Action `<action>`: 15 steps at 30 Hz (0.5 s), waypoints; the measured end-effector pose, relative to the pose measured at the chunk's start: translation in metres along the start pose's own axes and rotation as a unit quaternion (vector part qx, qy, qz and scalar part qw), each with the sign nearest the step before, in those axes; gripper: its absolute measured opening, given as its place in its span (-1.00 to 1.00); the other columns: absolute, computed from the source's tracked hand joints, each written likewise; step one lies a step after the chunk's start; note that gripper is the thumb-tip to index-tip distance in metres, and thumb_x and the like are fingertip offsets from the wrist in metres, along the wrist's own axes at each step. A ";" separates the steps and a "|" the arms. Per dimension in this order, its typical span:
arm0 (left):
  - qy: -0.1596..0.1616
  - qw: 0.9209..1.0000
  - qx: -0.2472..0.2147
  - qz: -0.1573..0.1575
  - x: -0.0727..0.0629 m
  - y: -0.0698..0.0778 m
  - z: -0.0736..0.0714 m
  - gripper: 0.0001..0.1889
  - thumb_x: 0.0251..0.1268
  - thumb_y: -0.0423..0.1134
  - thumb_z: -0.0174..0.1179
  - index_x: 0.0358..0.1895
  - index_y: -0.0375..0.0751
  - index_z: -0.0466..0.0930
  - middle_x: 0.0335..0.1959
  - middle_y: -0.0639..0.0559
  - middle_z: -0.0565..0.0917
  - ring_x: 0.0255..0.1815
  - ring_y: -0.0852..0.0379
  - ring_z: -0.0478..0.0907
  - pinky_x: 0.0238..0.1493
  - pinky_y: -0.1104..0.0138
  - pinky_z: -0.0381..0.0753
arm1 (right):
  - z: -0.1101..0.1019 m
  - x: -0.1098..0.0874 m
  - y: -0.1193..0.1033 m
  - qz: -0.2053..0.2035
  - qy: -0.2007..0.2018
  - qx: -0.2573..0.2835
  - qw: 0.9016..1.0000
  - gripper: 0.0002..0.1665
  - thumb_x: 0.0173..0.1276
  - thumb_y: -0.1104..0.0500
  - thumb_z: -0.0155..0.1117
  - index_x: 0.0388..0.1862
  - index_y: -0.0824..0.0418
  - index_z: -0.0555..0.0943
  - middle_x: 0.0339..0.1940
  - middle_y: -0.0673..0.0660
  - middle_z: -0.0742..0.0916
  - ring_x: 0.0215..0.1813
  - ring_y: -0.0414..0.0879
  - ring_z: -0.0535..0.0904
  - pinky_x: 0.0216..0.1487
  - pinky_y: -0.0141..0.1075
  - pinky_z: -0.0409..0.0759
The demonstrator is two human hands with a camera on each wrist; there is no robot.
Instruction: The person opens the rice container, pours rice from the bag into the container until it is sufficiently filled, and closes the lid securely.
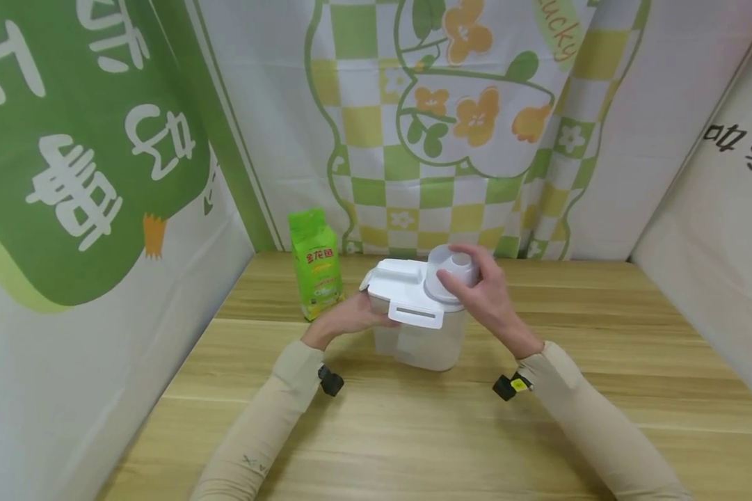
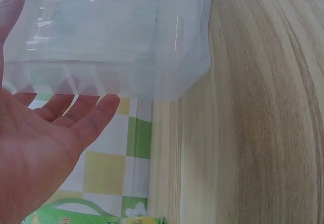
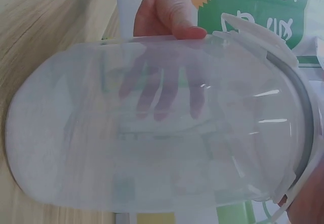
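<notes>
A clear plastic storage container (image 1: 432, 342) stands upright on the wooden table under a white lid (image 1: 393, 284) with side clasps. On the lid's right part sits a round translucent measuring cup (image 1: 441, 271). My left hand (image 1: 353, 314) grips the container's left side, thumb toward me; its fingers (image 3: 169, 95) show through the clear wall in the right wrist view. With my right hand (image 1: 490, 296) I hold the cup between thumb and fingers. The right wrist view shows the container (image 3: 152, 148) with no visible contents, and only an edge of the right hand.
Behind my left hand a green printed bag (image 1: 318, 268) stands upright near the table's back left. Patterned cloth (image 1: 376, 118) hangs behind the table (image 1: 413, 438), with more printed cloth walls on both sides. Small dark cameras (image 1: 330, 381) hang at my wrists.
</notes>
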State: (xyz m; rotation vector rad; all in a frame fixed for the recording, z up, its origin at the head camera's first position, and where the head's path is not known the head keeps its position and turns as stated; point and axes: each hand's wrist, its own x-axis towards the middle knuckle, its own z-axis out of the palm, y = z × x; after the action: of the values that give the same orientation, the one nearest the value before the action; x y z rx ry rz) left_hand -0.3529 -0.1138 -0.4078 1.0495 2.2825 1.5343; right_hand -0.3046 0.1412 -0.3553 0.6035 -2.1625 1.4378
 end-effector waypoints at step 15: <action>0.011 0.998 0.007 -0.068 -0.005 -0.004 -0.003 0.16 0.08 -0.13 0.48 0.55 0.31 -0.29 0.40 -0.11 0.28 0.40 -0.11 0.30 0.26 0.01 0.49 | -0.019 0.005 -0.031 -0.027 0.070 0.055 0.996 -0.53 0.17 0.42 0.32 0.09 0.52 0.51 0.00 0.46 0.60 -0.18 -0.36 0.51 -0.23 -0.58 0.50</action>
State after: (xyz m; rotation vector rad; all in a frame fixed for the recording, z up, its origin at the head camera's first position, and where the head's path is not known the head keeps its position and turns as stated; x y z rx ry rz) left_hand -0.3527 -0.1202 -0.4106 0.8638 2.3308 1.4858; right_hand -0.2875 0.1478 -0.3238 0.5769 -1.9554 1.5315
